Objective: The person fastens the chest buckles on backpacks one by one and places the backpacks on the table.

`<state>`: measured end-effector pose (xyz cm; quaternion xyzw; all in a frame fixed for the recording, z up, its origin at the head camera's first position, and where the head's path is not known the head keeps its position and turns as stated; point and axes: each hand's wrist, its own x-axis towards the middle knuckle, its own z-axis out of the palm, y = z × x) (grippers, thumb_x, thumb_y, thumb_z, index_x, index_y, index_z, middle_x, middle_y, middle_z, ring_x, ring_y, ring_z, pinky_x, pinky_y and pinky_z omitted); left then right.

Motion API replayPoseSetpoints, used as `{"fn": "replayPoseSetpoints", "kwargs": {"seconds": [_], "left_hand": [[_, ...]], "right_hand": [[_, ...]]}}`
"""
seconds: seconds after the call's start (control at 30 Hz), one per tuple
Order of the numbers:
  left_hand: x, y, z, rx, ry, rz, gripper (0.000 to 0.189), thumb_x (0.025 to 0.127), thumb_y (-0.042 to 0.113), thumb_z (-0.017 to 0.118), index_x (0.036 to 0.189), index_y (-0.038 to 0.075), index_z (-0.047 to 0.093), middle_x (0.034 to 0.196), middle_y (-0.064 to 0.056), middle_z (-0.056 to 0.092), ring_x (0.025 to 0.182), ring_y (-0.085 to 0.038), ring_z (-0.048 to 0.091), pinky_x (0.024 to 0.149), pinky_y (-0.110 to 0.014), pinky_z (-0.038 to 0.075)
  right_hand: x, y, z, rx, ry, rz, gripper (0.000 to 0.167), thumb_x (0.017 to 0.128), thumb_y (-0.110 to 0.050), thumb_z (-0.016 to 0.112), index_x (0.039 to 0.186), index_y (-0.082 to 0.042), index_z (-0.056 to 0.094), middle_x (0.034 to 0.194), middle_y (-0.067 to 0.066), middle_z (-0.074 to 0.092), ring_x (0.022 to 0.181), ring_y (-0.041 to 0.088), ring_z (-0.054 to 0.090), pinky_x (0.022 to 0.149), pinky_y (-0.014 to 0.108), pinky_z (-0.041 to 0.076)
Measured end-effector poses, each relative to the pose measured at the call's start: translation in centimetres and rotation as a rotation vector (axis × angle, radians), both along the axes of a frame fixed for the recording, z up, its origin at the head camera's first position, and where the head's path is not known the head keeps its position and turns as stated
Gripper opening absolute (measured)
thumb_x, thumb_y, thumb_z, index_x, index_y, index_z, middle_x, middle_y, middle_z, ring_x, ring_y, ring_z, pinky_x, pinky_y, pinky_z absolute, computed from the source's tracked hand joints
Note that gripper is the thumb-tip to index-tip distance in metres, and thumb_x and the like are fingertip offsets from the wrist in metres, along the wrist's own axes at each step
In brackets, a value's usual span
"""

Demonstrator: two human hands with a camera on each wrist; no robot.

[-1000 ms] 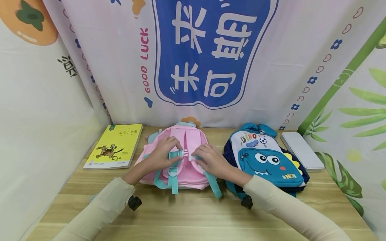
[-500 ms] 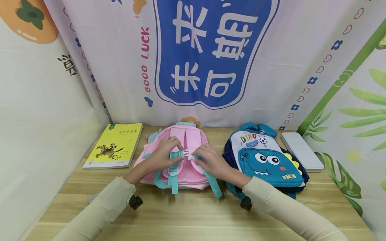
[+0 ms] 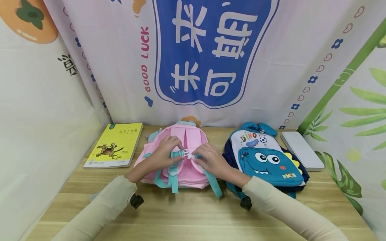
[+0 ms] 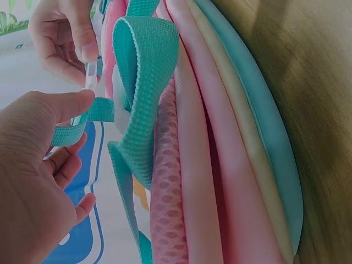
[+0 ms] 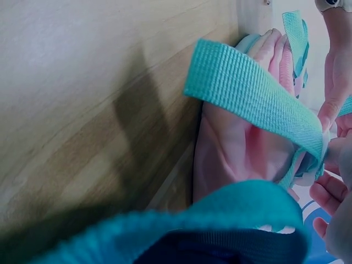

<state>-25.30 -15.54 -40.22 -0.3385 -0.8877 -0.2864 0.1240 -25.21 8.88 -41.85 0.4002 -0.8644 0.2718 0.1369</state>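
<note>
A pink child's backpack (image 3: 191,177) lies on the table with its shoulder straps facing up. A white side-release buckle (image 3: 186,152) on teal webbing sits over its middle. My left hand (image 3: 164,154) pinches the pronged half by its strap between thumb and fingers. Opposite it, my right hand (image 3: 212,160) pinches the other half, mostly hidden by the fingertips. The prongs point at that half, right at its mouth. In the left wrist view the thumbs of both hands press on the white buckle (image 4: 91,77), and a looped teal strap (image 4: 146,82) hangs in front.
A blue dinosaur backpack (image 3: 271,164) lies close by the right forearm. Beyond it is a white flat case (image 3: 302,150). A yellow book (image 3: 117,144) lies at the left. Loose teal strap ends (image 3: 214,185) hang toward the front of the wooden table (image 3: 190,217). A printed curtain (image 3: 129,100) closes the back.
The left hand has shifted very slightly right, and the two buckle halves are a little closer together. Both hands keep their pinch; the backpack stays put.
</note>
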Motion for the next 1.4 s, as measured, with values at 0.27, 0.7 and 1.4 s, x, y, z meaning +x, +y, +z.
{"fn": "replayPoseSetpoints", "kwargs": {"seconds": [0.27,0.7,1.4], "left_hand": [[-0.14,-0.06,0.06,0.001,-0.016,0.014,0.027,0.083,0.013,0.085,0.099,0.008,0.064,0.102,-0.004,0.063,0.101,-0.026,0.051,0.093,-0.044,0.042],[-0.42,-0.11,-0.16,-0.015,-0.025,0.018,0.027,0.082,0.013,0.085,0.101,0.009,0.067,0.102,-0.004,0.064,0.104,-0.026,0.051,0.098,-0.048,0.041],[-0.29,0.59,-0.16,-0.07,-0.026,0.044,0.021,0.082,0.011,0.085,0.095,0.013,0.068,0.104,-0.002,0.061,0.111,-0.027,0.048,0.1,-0.052,0.036]], "right_hand": [[-0.07,0.07,-0.09,-0.027,0.01,-0.005,0.02,0.091,-0.013,0.077,0.111,-0.01,0.074,0.107,0.002,0.074,0.103,0.018,0.06,0.1,0.042,0.047],[-0.16,0.06,-0.17,-0.044,0.02,-0.004,0.02,0.091,-0.013,0.077,0.111,-0.01,0.074,0.107,0.002,0.074,0.105,0.018,0.061,0.105,0.047,0.045],[0.19,-0.19,0.2,0.013,0.08,-0.028,0.019,0.093,-0.015,0.076,0.111,-0.011,0.075,0.11,0.003,0.075,0.106,0.02,0.062,0.105,0.048,0.044]]}}
